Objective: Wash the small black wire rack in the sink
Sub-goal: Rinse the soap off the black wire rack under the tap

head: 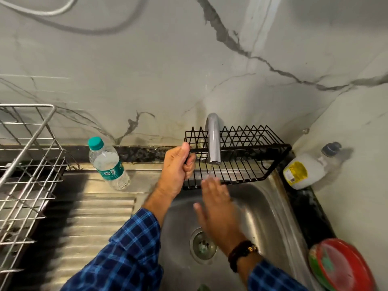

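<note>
The small black wire rack [247,158] hangs over the back of the steel sink [270,208], under the grey tap [213,139], from which a thin stream of water runs. My left hand [178,166] grips the rack's left end, thumb on top of the upper bar. My right hand [216,208], blurred, has straight fingers that reach the rack's front lower edge below the water. The drain [202,246] shows under my right wrist.
A clear water bottle with a green cap [107,164] stands on the ribbed drainboard [92,217]. A silver wire dish rack [27,164] fills the left. A white soap bottle [308,168] sits in the right corner, a red plate [344,265] at bottom right.
</note>
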